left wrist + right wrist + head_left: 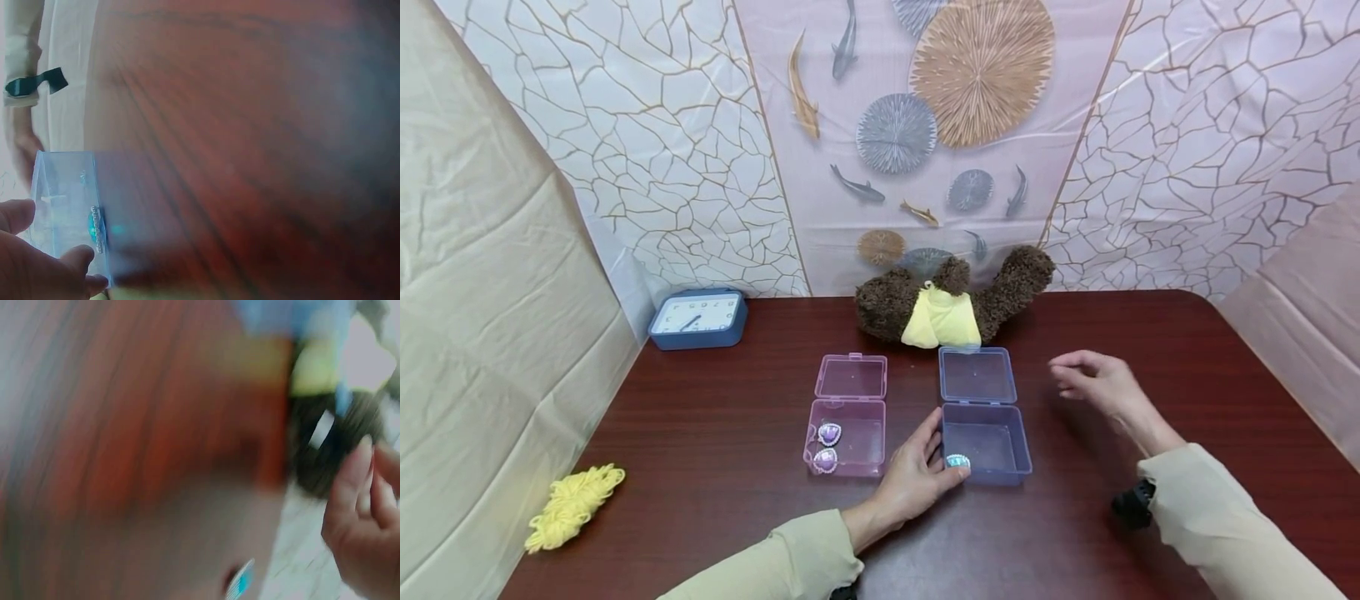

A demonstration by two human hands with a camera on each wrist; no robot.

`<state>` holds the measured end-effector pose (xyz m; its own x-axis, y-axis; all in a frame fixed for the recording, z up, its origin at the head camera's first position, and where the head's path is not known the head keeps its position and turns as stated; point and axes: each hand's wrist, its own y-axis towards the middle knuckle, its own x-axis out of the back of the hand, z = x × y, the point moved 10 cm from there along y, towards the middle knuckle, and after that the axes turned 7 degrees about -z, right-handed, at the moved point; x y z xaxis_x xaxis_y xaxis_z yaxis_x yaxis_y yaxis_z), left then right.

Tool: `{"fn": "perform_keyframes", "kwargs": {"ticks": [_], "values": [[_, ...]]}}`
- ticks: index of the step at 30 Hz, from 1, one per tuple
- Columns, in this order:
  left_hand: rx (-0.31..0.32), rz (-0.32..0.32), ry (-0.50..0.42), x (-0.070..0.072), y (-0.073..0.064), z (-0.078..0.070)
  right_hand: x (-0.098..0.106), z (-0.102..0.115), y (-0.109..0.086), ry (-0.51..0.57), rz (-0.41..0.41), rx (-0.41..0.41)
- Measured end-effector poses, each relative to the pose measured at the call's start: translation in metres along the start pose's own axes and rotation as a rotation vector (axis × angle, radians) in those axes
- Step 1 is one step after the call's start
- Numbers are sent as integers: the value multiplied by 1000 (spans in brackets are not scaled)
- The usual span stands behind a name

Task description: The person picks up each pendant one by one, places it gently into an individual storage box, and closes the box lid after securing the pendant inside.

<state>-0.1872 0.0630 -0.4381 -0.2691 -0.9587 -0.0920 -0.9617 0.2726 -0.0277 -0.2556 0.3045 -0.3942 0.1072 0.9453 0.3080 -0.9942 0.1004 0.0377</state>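
My left hand [913, 479] holds the near left corner of a clear blue plastic box [1026, 446], thumb at its front and fingers along its left side. The box's hinged lid [977, 375] lies open toward the back. One turquoise gem with a beaded rim [957, 461] is inside, beside the thumb. Right of the box my right hand [1097, 383] is above the table, fingers loosely bent, with nothing visible in them. The right wrist view, blurred, shows another blue gem [240, 582] on the table.
A pink plastic box [868, 446], lid open, holds two purple gems [827, 446] left of the blue one. Behind them lies a brown plush toy in yellow [951, 317]. A blue clock [700, 319] stands back left, yellow yarn [576, 507] front left.
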Motion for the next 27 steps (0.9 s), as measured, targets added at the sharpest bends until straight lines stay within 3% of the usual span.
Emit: {"fn": "perform_keyframes", "kwargs": {"ticks": [4,8,14,23,27], "values": [[2,1,8,0,0,0,46,-26,2,-64,-150,-50],[-2,-1,24,1,0,0,67,-46,2,-96,-196,-111],[-8,3,-11,0,1,-1,73,-60,4,-116,-194,-154],[-13,7,5,0,1,-1,68,-62,11,-364,-146,-144],[-12,6,23,0,0,-1,67,-63,13,-393,-126,-145]]}}
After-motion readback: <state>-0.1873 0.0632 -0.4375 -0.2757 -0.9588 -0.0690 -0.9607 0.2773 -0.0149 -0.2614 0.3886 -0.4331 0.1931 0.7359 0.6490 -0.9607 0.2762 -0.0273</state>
